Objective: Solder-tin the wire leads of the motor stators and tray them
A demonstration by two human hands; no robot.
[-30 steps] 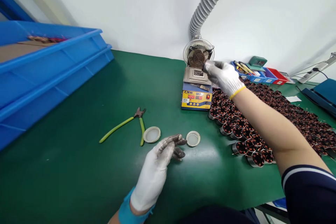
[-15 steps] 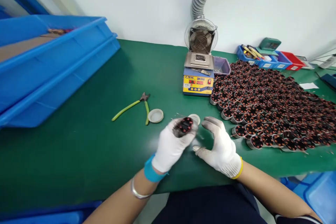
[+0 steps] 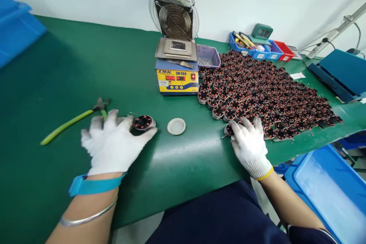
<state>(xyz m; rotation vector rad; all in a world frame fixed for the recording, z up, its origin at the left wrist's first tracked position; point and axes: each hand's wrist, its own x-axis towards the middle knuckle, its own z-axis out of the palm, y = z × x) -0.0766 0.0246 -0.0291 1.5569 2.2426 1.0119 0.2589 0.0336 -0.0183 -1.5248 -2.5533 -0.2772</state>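
Note:
My gloved left hand [image 3: 116,143] has its fingers spread, with the thumb beside a round black-and-copper part [image 3: 143,122] resting on the green mat. Just left of that hand lie cutters with green handles [image 3: 68,126], one handle partly behind the fingers. A small round white dish [image 3: 176,126] sits to the right of the part. At the front edge of the many rows of similar parts [image 3: 246,95], my gloved right hand [image 3: 250,143] reaches over a few of them, fingertips on their tops. The fingers hide whether any part is gripped.
A yellow and blue soldering pot [image 3: 178,81] stands at the back below a round fan [image 3: 176,21]. Beside it is a purple tray [image 3: 208,57]. Small blue bins [image 3: 241,48] line the wall. Blue crates [image 3: 20,26] are at the far left; a blue bin [image 3: 328,183] is low right.
The view has turned right. My left hand has brought the round part down to the mat and opened its fingers. My right hand has moved right onto the rows of parts.

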